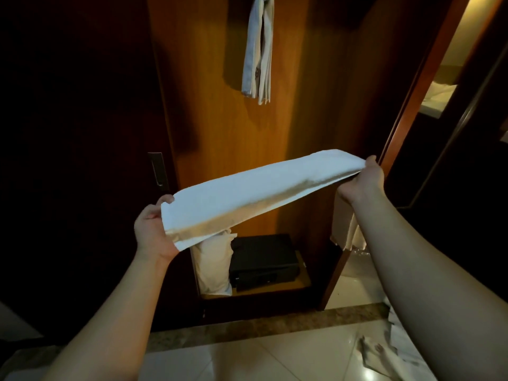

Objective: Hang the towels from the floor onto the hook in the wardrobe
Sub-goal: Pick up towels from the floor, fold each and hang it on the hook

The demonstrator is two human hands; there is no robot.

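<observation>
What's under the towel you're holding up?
Under the stretched towel sit a white pillow and a black box in the wardrobe. The pillow's top is covered.

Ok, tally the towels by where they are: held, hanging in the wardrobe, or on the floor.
Held: 1, the white towel stretched between the left hand and the right hand.
Hanging in the wardrobe: 1 bundle of hanging towels; pieces cannot be told apart.
On the floor: 1 crumpled floor towel.
Total: 3.
</observation>
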